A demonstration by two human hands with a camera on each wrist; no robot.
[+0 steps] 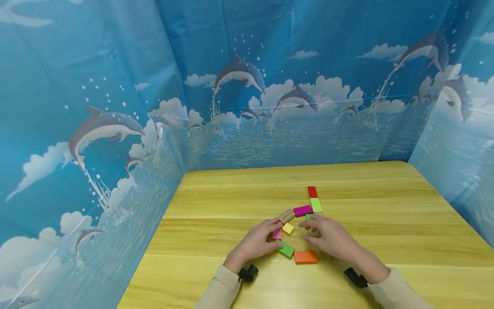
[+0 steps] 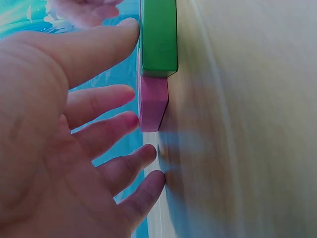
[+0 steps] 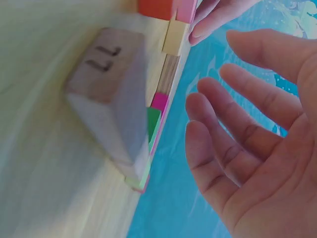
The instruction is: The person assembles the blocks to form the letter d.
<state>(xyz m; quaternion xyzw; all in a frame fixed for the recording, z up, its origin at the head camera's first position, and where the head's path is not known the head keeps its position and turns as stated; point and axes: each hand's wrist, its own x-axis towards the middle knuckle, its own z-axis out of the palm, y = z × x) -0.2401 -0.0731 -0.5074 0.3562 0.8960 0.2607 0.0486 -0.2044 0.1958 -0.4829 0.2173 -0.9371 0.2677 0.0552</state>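
Note:
My left hand (image 1: pixel 252 242) lies beside the ring of blocks, fingers loosely extended. Its thumb touches a green block (image 1: pixel 286 250), and its fingertips are right at a pink block (image 1: pixel 277 233). In the left wrist view both the green block (image 2: pixel 159 44) and the pink block (image 2: pixel 153 101) show against the thumb and fingers. My right hand (image 1: pixel 333 236) hovers on the ring's right side with relaxed, spread fingers and nothing between them. Close to it in the right wrist view is a blurred, pale wooden block (image 3: pixel 111 89) with dark marks on its end; the hand hides it from the head view.
A yellow block (image 1: pixel 287 228) lies inside the ring. Around it are an orange block (image 1: pixel 306 257), brown wooden pieces (image 1: pixel 287 216), a magenta block (image 1: pixel 302 210) and another green block (image 1: pixel 309 217). Lime (image 1: pixel 315 204) and red (image 1: pixel 312 192) blocks line up behind, on the wooden table (image 1: pixel 216 193).

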